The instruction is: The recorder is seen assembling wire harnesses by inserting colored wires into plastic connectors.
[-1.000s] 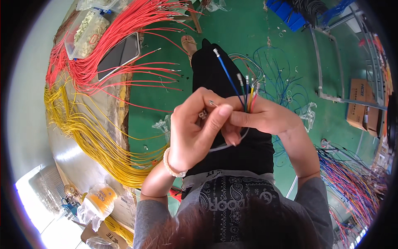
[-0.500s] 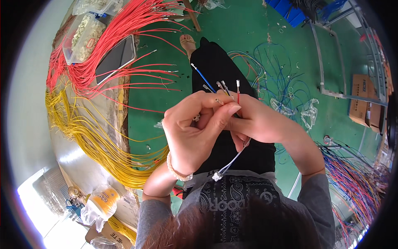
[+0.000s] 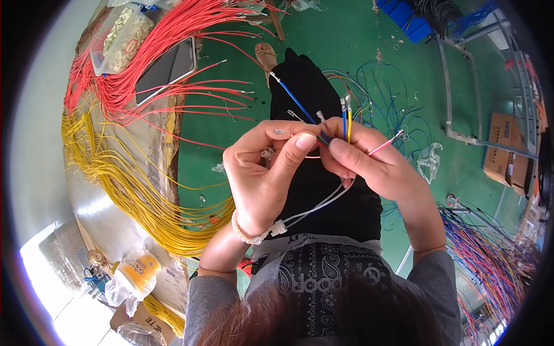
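Both hands are together over my lap. My left hand (image 3: 258, 161) pinches thumb to forefinger on a thin wire whose metal terminal (image 3: 281, 132) pokes out at the fingertips; a pale connector part peeks from its palm. My right hand (image 3: 372, 153) is closed around several wires: a yellow wire (image 3: 350, 126) beside a short blue one pointing up, and a red-pink wire (image 3: 385, 145) angled right. A longer blue wire (image 3: 293, 97) with a crimped end slants up-left from between the hands. Below hangs a white connector (image 3: 279, 228) on grey-white wires near my left wrist.
On the bench at left lie red wires (image 3: 173, 49), yellow wires (image 3: 138, 190), a phone (image 3: 167, 69) and a plastic box (image 3: 118, 43) of pale small parts. Multicoloured wires (image 3: 485, 248) hang at right. Blue bins (image 3: 407, 20) and a cardboard box (image 3: 508, 153) stand beyond.
My hands have drawn slightly apart, spreading the wires. The red-pink wire now leans right, and blue and yellow ones show upright. The white connector has swung left toward my wrist.
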`<state>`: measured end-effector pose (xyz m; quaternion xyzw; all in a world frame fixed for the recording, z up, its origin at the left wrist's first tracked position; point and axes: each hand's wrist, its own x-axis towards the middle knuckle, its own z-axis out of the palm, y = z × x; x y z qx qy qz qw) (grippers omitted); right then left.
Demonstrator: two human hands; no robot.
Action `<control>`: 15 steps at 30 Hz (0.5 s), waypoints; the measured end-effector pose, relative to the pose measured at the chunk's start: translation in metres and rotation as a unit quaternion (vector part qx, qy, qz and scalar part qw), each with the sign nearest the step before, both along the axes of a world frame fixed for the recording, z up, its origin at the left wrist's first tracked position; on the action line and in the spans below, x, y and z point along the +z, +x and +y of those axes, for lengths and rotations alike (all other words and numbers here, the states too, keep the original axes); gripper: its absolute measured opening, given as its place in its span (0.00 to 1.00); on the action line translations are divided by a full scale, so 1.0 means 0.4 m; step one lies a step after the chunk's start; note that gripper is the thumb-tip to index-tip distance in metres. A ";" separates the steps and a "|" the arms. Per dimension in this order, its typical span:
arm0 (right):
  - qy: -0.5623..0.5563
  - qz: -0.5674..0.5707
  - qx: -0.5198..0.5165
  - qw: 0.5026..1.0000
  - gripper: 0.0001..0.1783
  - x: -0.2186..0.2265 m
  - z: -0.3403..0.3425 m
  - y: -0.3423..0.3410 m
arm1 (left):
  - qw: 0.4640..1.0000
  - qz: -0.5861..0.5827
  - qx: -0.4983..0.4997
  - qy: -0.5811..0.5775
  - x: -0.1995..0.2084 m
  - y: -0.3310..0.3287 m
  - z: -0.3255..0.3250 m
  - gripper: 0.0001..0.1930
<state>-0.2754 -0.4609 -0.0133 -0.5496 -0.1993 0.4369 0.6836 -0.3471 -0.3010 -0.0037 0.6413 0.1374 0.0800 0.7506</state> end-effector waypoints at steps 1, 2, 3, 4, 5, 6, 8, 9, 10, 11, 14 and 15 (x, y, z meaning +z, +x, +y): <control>0.001 0.006 -0.008 1.000 0.19 -0.002 0.000 -0.001 | 1.000 0.000 0.001 -0.001 -0.001 -0.003 0.000 0.06; 0.000 0.005 -0.008 1.000 0.19 -0.005 0.001 0.000 | 1.000 0.001 0.002 -0.011 -0.003 -0.006 -0.001 0.06; 0.007 0.001 -0.003 1.000 0.20 -0.008 0.002 0.001 | 1.000 0.003 0.004 -0.021 -0.005 -0.009 -0.001 0.06; 0.013 -0.004 0.001 1.000 0.21 -0.010 0.003 0.003 | 1.000 0.003 0.005 -0.022 -0.008 -0.013 0.000 0.06; 0.013 -0.003 0.002 1.000 0.21 -0.011 0.004 0.006 | 1.000 -0.007 0.004 -0.025 -0.011 -0.016 0.001 0.06; 0.020 -0.007 0.010 1.000 0.22 -0.011 0.006 0.010 | 0.999 -0.016 0.002 -0.028 -0.014 -0.018 0.002 0.06; 0.027 -0.011 0.019 0.999 0.22 -0.011 0.008 0.009 | 0.999 -0.014 0.004 -0.033 -0.017 -0.019 0.004 0.06; 0.026 -0.013 0.006 1.000 0.21 -0.013 0.011 0.004 | 0.999 -0.012 0.004 -0.037 -0.019 -0.019 0.006 0.06; 0.026 -0.016 -0.007 1.000 0.20 -0.014 0.012 0.001 | 0.999 -0.011 0.005 -0.037 -0.018 -0.018 0.008 0.06; 0.025 -0.016 -0.007 1.000 0.20 -0.013 0.010 0.001 | 1.000 0.002 0.002 -0.018 -0.016 -0.015 0.012 0.06; 0.017 -0.011 -0.004 1.000 0.17 -0.006 0.011 0.007 | 1.000 0.011 0.007 0.004 -0.002 -0.004 0.009 0.07; 0.011 -0.014 -0.002 1.000 0.15 0.000 0.011 0.006 | 1.000 0.005 0.010 0.006 0.002 0.000 0.007 0.07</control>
